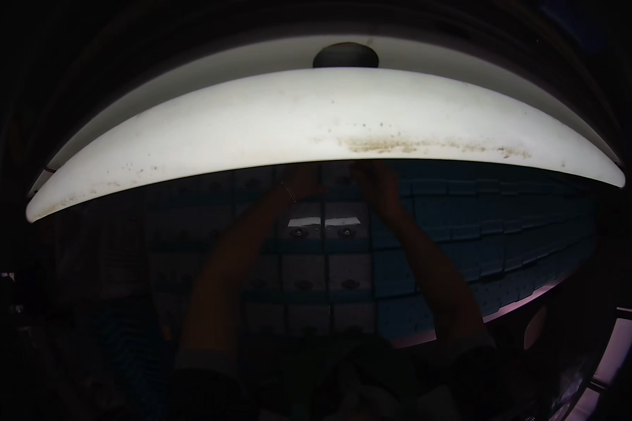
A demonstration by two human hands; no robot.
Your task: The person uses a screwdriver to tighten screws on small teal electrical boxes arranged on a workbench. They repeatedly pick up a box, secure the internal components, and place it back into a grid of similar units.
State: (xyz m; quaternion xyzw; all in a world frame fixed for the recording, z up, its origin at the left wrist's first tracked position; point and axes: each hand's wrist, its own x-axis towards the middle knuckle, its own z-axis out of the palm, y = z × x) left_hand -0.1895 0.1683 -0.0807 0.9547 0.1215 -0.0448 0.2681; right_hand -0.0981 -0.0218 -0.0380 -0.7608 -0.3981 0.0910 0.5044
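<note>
Pale packets (pixel 304 270) filled the middle of the floor show, set in straight rows below the big white curved lamp (pixel 288 116), and what a dark scene it was! Two of them caught bright glints on their tops. Side by side they lay, seemingly butted close so that each kept its neighbour square, with blue packets (pixel 463 245) ranked just as tightly to the right.

And look at those arms! Both forearms slanted inward, apparently so the hands could meet over the far packets, right by the lamp's lower edge. Left hand (pixel 307 181), bracelet (pixel 288 191) at the wrist: so deep in shadow that I couldn't tell whether it was spread or gripping. Right hand (pixel 379 186), just across from it: bent downward, fingers seemingly curled, yet whether they pinched a packet I couldn't say.

Now for the room! Tight at the top, where the lamp cut across the view close to both hands. Between the forearms, a wide lane ran back over the near packets. Out right, the blue ranks stopped at a curved, pink-lit edge (pixel 519 304), well apart from the hands.
</note>
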